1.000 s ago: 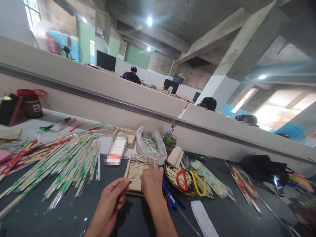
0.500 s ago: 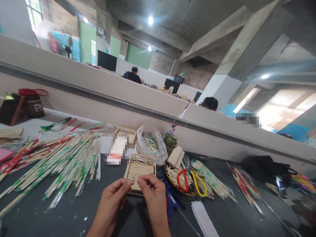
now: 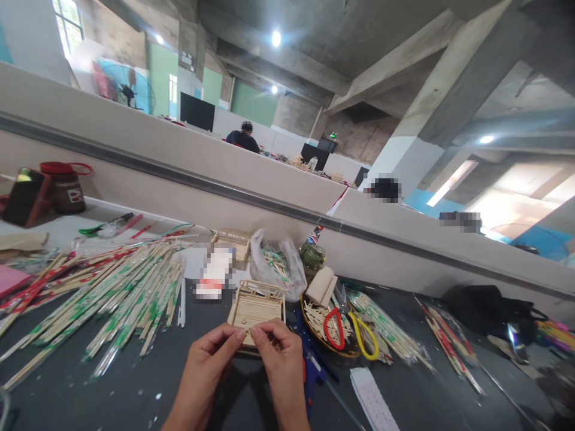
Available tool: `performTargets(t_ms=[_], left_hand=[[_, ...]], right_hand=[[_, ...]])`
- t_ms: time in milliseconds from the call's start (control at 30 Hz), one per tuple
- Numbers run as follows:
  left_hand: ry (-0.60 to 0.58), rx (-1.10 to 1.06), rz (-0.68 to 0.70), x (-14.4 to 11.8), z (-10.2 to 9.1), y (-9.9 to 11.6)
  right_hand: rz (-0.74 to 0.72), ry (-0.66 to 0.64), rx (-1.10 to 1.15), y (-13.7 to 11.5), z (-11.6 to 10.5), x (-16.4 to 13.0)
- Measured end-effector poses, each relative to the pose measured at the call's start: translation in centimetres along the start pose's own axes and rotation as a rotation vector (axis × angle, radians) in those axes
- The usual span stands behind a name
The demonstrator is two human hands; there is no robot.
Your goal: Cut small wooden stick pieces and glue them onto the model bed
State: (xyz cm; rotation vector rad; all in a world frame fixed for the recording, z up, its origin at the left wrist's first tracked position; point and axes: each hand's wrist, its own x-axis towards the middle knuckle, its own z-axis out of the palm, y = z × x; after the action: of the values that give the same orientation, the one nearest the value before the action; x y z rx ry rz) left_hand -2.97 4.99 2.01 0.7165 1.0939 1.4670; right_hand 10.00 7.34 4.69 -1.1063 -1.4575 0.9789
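Note:
A small tray-like frame built of thin wooden sticks (image 3: 256, 304) lies on the dark table just beyond my hands. My left hand (image 3: 210, 359) and my right hand (image 3: 278, 353) meet fingertip to fingertip at its near edge, pinching a tiny wooden piece (image 3: 248, 328) between them. Which hand bears the piece is hard to tell; both touch it. A blue tool (image 3: 309, 365) lies partly hidden under my right hand.
A big spread of wrapped chopsticks (image 3: 112, 293) covers the left. A shallow basket (image 3: 348, 350) with stick bits and red-and-yellow scissors (image 3: 345, 329) sits right, next to a plastic bag (image 3: 276, 263), green jar (image 3: 312, 254) and more chopstick packs (image 3: 386, 329). A partition wall (image 3: 359, 251) runs behind; other people sit beyond.
My right hand drew back from the frame's far side to its near edge and joined my left fingertips on the small piece. The view shifted slightly.

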Motion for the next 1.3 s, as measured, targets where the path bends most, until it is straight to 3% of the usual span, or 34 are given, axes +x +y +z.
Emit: performTargets(t_ms=[200,600,867,1067,1300], left_hand=[[-0.004,-0.005,0.005,-0.2,0.1,0.4],[-0.003,-0.053,-0.034,0.1,-0.1,-0.1],[0.015,-0.054,-0.04,0.0,0.0,0.0],[-0.005,-0.06,-0.022,-0.1,0.0,0.0],[-0.019,-0.063,-0.021,-0.1,-0.2,0.0]], right_hand=[[-0.064,0.004,-0.067,0.0,-0.2,-0.1],[-0.367,0.015,-0.292,0.0,-0.3,-0.6],[-0.36,0.105,-0.318,-0.7,-0.3,-1.0],[-0.374,0.027,-0.294,-0.6,-0.1,-1.2],[-0.372,0.024,-0.277,-0.6,-0.1,-1.2]])
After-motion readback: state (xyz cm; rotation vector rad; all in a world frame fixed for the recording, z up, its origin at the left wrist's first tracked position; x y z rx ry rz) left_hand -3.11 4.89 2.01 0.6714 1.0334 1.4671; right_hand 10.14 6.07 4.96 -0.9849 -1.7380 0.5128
